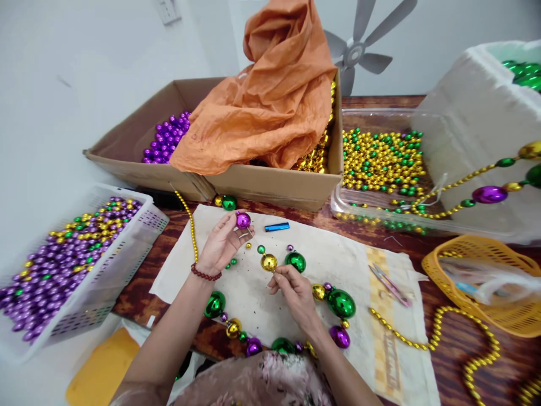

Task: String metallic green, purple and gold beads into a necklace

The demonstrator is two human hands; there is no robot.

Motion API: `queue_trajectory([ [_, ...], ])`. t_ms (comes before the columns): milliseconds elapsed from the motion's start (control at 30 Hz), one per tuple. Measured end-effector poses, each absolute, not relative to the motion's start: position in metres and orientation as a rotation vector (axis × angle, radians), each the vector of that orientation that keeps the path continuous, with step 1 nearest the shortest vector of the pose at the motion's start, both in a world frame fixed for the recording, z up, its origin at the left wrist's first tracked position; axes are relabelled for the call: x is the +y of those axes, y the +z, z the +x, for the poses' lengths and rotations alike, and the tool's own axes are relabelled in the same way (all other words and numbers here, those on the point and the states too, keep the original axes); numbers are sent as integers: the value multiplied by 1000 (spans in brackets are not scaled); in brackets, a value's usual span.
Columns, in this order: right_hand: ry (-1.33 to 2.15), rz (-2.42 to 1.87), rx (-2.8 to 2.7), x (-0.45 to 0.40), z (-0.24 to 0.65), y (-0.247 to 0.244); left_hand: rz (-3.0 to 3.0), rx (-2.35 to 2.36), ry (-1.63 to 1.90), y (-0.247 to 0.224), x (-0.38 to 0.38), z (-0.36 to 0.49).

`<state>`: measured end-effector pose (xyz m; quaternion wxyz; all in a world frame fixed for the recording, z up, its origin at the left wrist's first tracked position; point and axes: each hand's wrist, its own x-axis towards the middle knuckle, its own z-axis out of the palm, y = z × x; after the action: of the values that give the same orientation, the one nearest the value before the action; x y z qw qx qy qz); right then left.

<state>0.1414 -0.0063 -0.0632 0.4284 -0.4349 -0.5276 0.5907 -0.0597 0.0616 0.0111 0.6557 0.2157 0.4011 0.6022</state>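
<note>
My left hand, with a dark red bead bracelet at its wrist, pinches a shiny purple bead. A thin string runs from there toward a small green bead and a larger gold bead. Just below the gold bead, my right hand has thumb and fingers closed on the string; the exact grip is partly hidden. A big green bead lies to the right of the gold one. Around my forearms, a strand of large green, gold and purple beads curves over the white cloth.
On the cloth lie a blue lighter and pink-handled snips. Behind stands a cardboard box under orange cloth. A white basket of beads is left; a clear tub, foam box and yellow basket are right.
</note>
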Motion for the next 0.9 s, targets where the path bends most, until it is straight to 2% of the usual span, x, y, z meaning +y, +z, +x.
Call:
queue_trajectory([
  [300, 1527, -1026, -1180, 1, 130, -55, 814, 1047, 1225, 11, 43, -48],
  [467, 1582, -1003, -1048, 5, 131, -57, 1167, 1398, 1150, -15, 56, -73],
  [600, 1590, -1007, -994, 7, 138, -58, 1768, 1743, 748, -39, 67, -90],
  [767, 1582, -1041, -992, 6, 143, -59, 2115, 1664, 309, -54, 65, -86],
  [833, 1580, -1054, -1010, 5, 143, -60, 2085, 1646, 298, -57, 64, -83],
  [900, 1584, -1057, -1028, 5, 142, -61, 1961, 1643, 450, -58, 64, -83],
])
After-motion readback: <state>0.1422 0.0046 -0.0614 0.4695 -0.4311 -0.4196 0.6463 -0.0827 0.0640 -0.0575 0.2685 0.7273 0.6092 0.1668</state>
